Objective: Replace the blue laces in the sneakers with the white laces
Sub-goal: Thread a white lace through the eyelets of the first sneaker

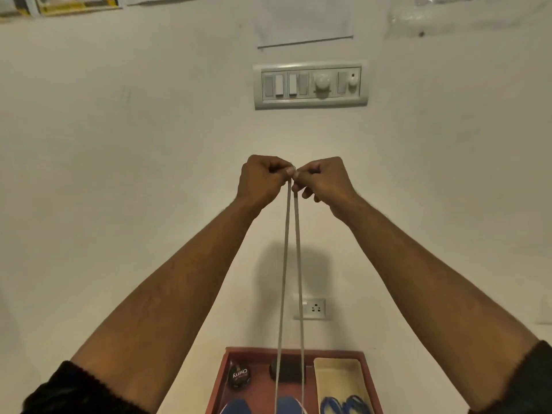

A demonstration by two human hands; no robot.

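Holding both hands raised high in front of the wall, knuckles nearly touching. Left hand (263, 182) curling its fingers and pinching one end of the white lace (283, 264) at its thumb tip; right hand (324, 182) doing the same with the other end, just beside it, its lower fingers loosely bent. Lace ends meeting right between the two thumbs, both strands hanging straight down from there, running close together and spreading slightly toward the bottom. Strands dropping between the forearms to the blue sneakers (286, 406), only partly showing at the lower edge, sitting in a red tray (219, 380). Lying in the same tray: a coiled blue lace (343, 404) on a tan pad (337, 377) at the right, a round dark tin (239, 376) at the back left, another dark object (288, 370) behind the strands. Showing on the wall above the hands: a switch panel (310, 85); lower down, behind the strands, a socket (313, 308).
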